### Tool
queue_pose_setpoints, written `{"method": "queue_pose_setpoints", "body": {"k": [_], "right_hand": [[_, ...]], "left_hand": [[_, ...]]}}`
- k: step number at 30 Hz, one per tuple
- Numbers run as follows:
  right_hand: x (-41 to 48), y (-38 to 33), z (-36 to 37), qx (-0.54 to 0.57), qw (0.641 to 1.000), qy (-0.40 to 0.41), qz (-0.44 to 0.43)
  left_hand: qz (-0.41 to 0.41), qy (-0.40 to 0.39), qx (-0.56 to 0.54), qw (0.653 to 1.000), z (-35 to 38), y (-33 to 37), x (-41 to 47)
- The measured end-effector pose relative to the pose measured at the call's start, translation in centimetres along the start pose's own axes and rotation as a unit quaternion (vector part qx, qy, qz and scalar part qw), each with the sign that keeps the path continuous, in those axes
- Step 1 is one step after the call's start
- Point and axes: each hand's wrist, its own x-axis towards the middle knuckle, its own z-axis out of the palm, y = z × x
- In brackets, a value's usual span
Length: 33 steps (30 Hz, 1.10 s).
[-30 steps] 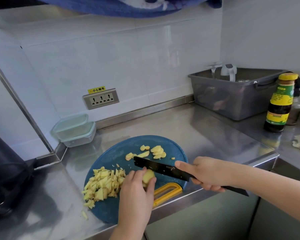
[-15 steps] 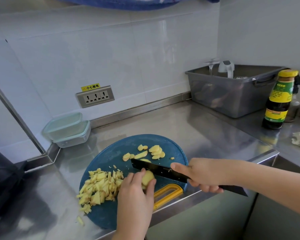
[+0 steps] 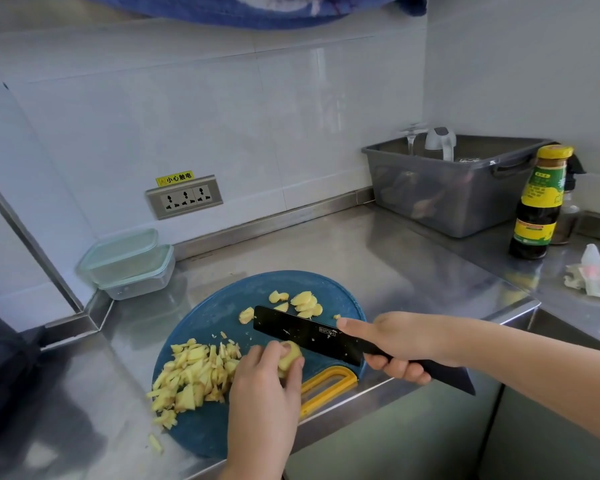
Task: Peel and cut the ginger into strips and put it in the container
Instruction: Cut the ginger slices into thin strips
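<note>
A round blue cutting board lies on the steel counter. My left hand pinches a peeled ginger chunk on the board. My right hand grips a black knife, forefinger stretched along the blade, with the edge down against the chunk. A heap of cut ginger strips lies left of my left hand. Several ginger slices sit behind the blade. Two stacked clear containers with pale green rims stand at the back left by the wall.
A yellow peeler lies at the board's front edge. A grey plastic tub stands at the back right. A dark sauce bottle with a yellow cap stands beside the tub, crumpled tissue near it. A wall socket sits above the counter.
The knife blade has tilted and come down onto the ginger chunk. My left hand keeps its hold on the chunk. The camera view has shifted slightly.
</note>
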Motion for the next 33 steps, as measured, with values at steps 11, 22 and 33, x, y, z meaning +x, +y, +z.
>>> {"method": "queue_pose_setpoints", "body": {"k": [11,22,33], "right_hand": [[0.4,-0.9,0.0,-0.007,0.998,-0.033,0.044],[2.1,-3.5,2.4,-0.035,0.998,0.012,0.058],[0.8,-0.5,0.5,0.033,0.997,-0.003,-0.067]], "left_hand": [[0.017,0.009,0.003,1.000,0.3,-0.1,0.2],[0.005,0.006,-0.009,1.000,-0.2,0.2,-0.1],[-0.020,0.003,-0.037,0.999,-0.6,0.4,-0.1]]}}
